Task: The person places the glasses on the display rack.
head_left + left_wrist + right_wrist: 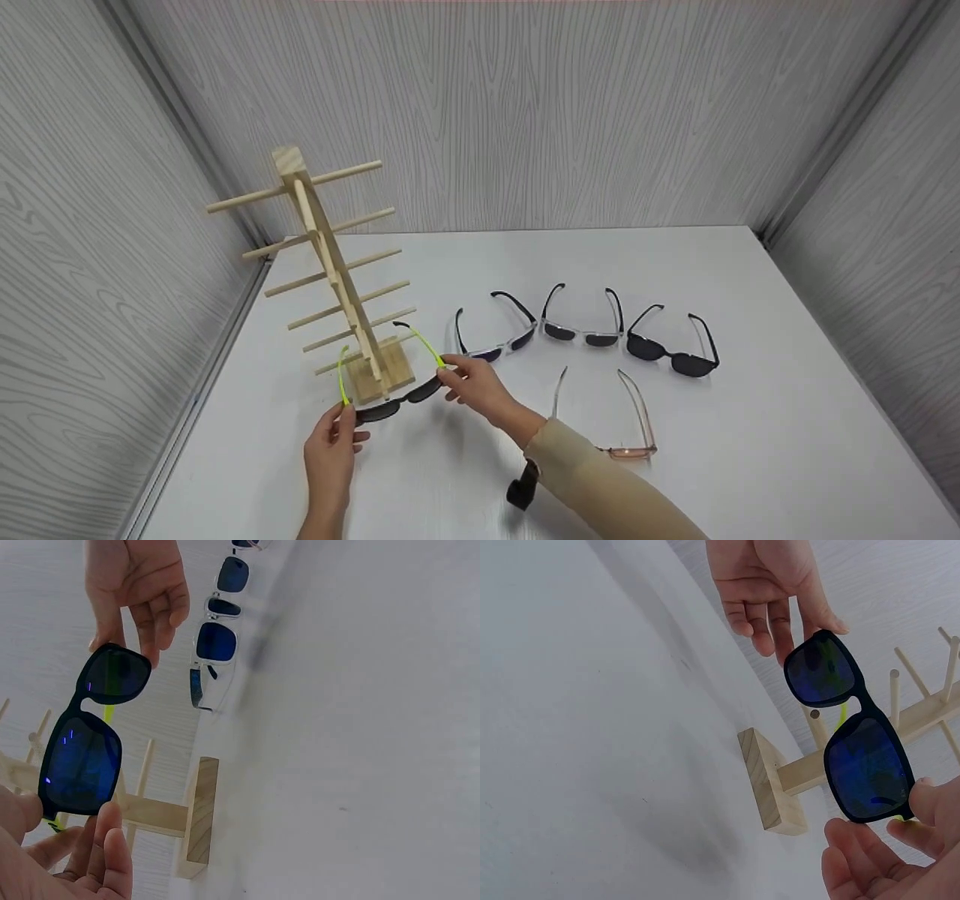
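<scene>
A pair of sunglasses (pixel 381 410) with a black front, dark lenses and neon-yellow temples is held up between both hands, temples unfolded and pointing at the wooden display rack (pixel 330 262). My left hand (pixel 331 452) pinches its left hinge corner, and my right hand (pixel 480 388) pinches the right one. Both wrist views show the dark lenses (pixel 81 761) from the front, with a hand at each end. The sunglasses (pixel 866 769) are in front of the rack's lowest pegs; whether they touch a peg I cannot tell.
Right of the rack stand clear-framed sunglasses (pixel 521 339), a second clear-framed pair (pixel 600 340) and black sunglasses (pixel 690 365). Nearer, pink-framed glasses (pixel 634 453) lie partly behind the right sleeve (pixel 592 472). Grey wood-grain walls (pixel 525 112) enclose the white table (pixel 787 420).
</scene>
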